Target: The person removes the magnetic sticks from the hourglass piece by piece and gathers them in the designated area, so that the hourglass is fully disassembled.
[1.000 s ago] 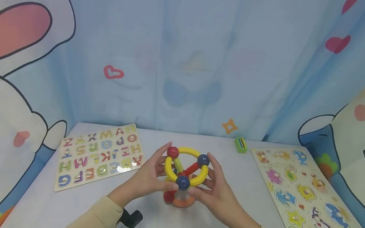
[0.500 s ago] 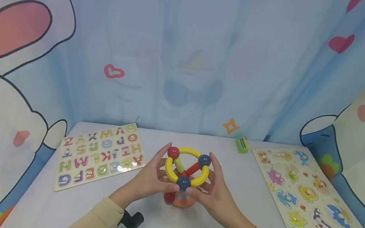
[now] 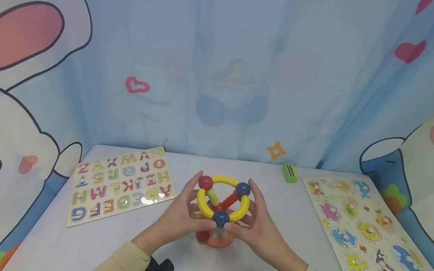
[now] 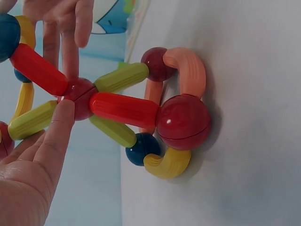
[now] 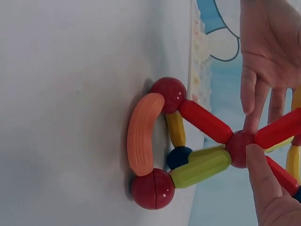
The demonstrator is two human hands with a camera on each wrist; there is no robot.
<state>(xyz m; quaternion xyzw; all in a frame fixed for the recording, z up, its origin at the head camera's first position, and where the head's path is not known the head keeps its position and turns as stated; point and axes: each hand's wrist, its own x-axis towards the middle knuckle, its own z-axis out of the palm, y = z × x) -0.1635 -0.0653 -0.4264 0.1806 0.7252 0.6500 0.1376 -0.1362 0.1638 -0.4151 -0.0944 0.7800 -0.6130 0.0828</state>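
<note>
Between my hands on the white table stands a magnetic stick-and-ball model (image 3: 220, 219). Its upper ring has yellow curved sticks with red and blue balls. Straight red and green sticks meet at a central red ball (image 4: 80, 98). The lower ring, with orange (image 5: 141, 134) and yellow (image 4: 169, 164) curved sticks, rests on the tabletop. My left hand (image 3: 175, 212) holds the model's left side, and my right hand (image 3: 263, 233) the right side. Both thumbs lie near the front blue ball in the head view. In each wrist view a fingertip reaches the central ball. Some fingers are hidden behind the model.
An alphabet puzzle board (image 3: 121, 187) lies at the left, and an animal puzzle board (image 3: 369, 240) at the right. A small green block with coloured stripes (image 3: 290, 173) is near the back edge. Behind the table hangs a blue cartoon curtain (image 3: 234, 64).
The head view has shifted slightly, so things appear a little further right. Both hands keep the same hold, and the model shows no change in shape.
</note>
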